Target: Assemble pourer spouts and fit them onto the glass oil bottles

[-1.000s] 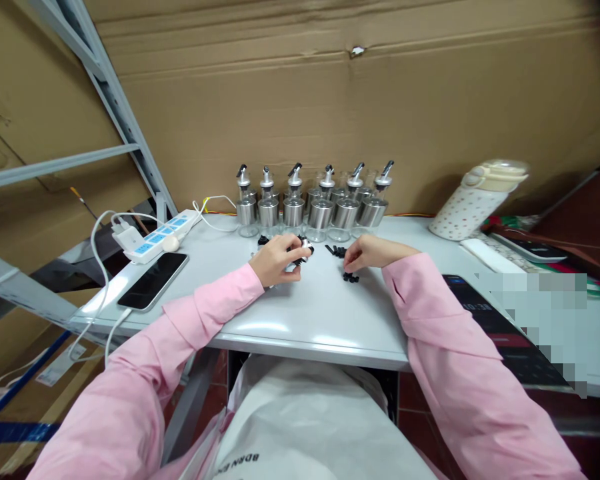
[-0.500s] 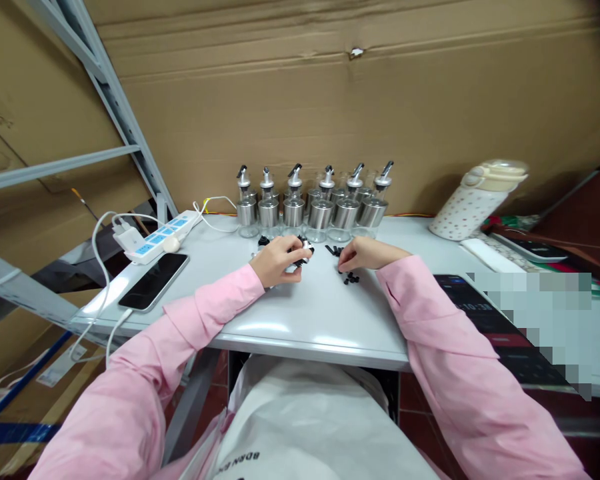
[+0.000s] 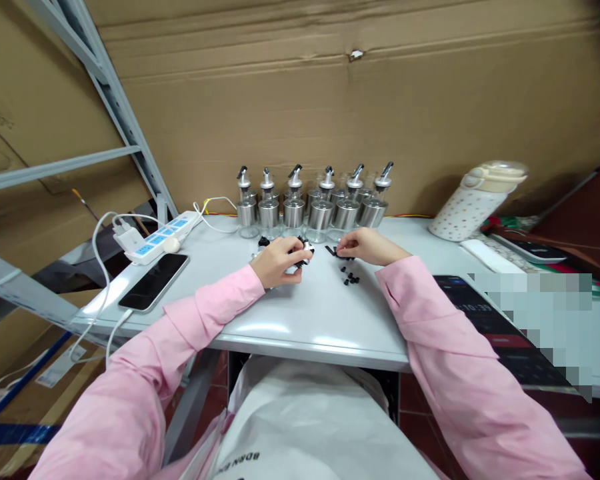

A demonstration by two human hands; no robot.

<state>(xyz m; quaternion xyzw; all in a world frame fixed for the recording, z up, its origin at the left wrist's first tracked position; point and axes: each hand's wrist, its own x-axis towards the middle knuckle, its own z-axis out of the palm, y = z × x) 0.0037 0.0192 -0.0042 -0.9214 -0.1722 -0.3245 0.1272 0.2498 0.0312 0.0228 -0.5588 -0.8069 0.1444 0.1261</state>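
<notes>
My left hand (image 3: 280, 260) is closed round a silver and black pourer spout (image 3: 307, 252), mostly covered by the fingers. More black and silver parts (image 3: 263, 241) lie just behind that hand. My right hand (image 3: 363, 245) is over thin black strips (image 3: 331, 251) on the table, thumb and fingertips pinched together among them. Whether a strip is between the fingertips is too small to tell. Small black plugs (image 3: 351, 277) are scattered just in front of my right hand. Glass and steel oil bottles (image 3: 321, 217) with pourer spouts stand in rows behind both hands.
At the left are a power strip (image 3: 163, 237) with cables and a phone (image 3: 154, 283). To the right stands a spotted flask (image 3: 467, 203), with another phone (image 3: 485, 320) showing a timer near the right sleeve. A cardboard wall (image 3: 300, 113) closes off the back.
My right hand has moved back from the small plugs to the black strips, uncovering more of the plugs. My left hand stays in place with the pourer spout.
</notes>
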